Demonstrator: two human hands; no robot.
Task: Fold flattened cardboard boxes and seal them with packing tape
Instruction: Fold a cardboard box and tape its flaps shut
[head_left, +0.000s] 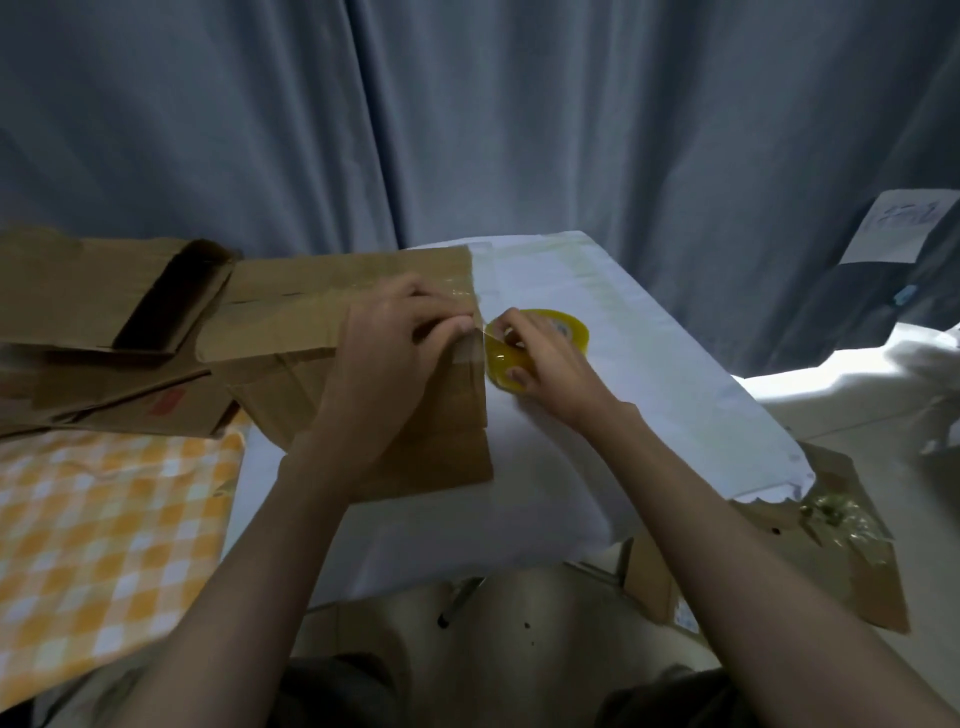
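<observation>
White table (597, 441): box (436, 415) (folded), tape roll (563, 330).

Head camera, single wide-angle view, pitched forward and down.

You look from your own head height over both forearms, close to the white-covered table (649, 364); the cardboard box (322, 332) sits centre-left, the grey curtain (467, 114) fills the upper frame, your knees and the floor the lower edge. No second view overlaps.
</observation>
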